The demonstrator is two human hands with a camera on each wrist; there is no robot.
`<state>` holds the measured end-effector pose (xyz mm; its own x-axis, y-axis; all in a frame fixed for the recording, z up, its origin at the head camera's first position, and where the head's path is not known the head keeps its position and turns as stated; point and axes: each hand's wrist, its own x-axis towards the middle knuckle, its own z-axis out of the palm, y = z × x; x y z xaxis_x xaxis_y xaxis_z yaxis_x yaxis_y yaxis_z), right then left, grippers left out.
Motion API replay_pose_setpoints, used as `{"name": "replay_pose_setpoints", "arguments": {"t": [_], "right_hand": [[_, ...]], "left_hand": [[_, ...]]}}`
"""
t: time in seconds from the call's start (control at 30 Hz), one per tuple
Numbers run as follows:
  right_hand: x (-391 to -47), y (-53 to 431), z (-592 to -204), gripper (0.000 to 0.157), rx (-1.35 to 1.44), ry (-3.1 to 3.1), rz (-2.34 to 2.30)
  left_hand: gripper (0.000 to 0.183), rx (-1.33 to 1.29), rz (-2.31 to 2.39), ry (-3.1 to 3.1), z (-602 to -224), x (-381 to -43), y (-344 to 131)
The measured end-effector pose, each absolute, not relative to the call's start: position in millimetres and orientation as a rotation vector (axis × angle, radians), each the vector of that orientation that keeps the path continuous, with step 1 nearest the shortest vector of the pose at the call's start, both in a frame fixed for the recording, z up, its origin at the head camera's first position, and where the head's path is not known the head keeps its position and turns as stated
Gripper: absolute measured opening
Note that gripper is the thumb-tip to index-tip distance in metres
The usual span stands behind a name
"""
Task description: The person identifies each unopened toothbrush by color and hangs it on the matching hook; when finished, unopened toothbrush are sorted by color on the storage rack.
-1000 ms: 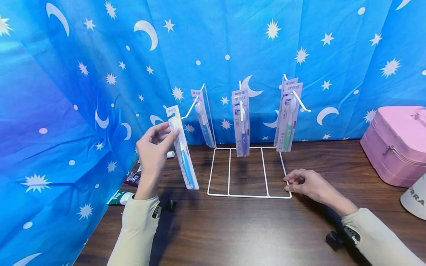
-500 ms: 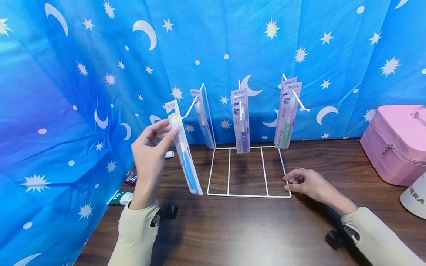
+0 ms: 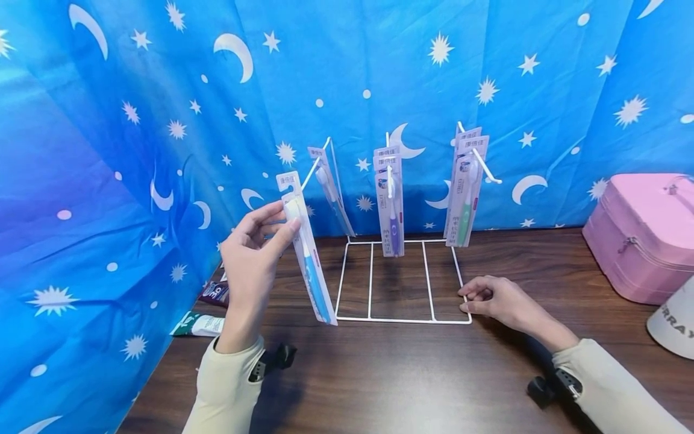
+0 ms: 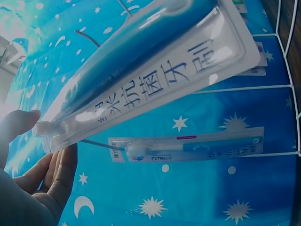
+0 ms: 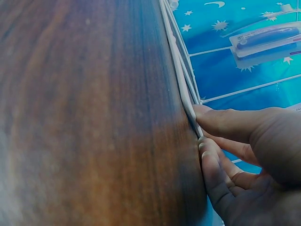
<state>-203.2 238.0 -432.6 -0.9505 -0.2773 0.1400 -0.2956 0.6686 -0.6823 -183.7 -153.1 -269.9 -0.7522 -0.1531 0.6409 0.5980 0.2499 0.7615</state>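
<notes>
My left hand [image 3: 249,259] pinches a packaged blue toothbrush [image 3: 312,271] near its top, between thumb and fingers. The pack tilts, its lower end down to the right, beside the tip of the left hook [image 3: 310,173] of a white wire rack [image 3: 403,320]. Whether the hook's tip is in the pack's hole I cannot tell. Another blue toothbrush pack [image 4: 197,146] hangs on that hook. Purple toothbrush packs [image 3: 394,226] hang on the middle hook and green ones [image 3: 465,220] on the right. My right hand [image 3: 504,304] pinches the rack's base wire at its right side.
On the right of the wooden table [image 3: 390,374] stand a pink case [image 3: 634,241] and a white cylindrical container [image 3: 675,322]. Tubes, one green and white [image 3: 197,324] and one dark [image 3: 215,293], lie at the left. A blue star-patterned cloth [image 3: 347,60] hangs close behind the rack.
My left hand has brought the toothbrush pack slightly right, toward the left hook; the hanging blue pack there now tilts more. My right hand stays on the rack's base.
</notes>
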Motion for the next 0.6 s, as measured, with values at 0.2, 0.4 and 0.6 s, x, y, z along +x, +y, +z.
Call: {"name": "replay_pose_setpoints", "arguments": {"t": [0.2, 0.4, 0.6], "right_hand": [[-203, 237, -432, 0.023, 0.482, -2.849, 1.167], [-203, 239, -432, 0.023, 0.472, -2.871, 1.153], [-203, 238, -432, 0.023, 0.479, -2.859, 1.158]], "left_hand": [[0.035, -0.415, -1.569, -1.896, -273, -182, -152], [0.035, -0.407, -1.553, -1.917, -271, -178, -145], [0.037, -0.383, -1.555, -1.948, -261, -174, -136]]}}
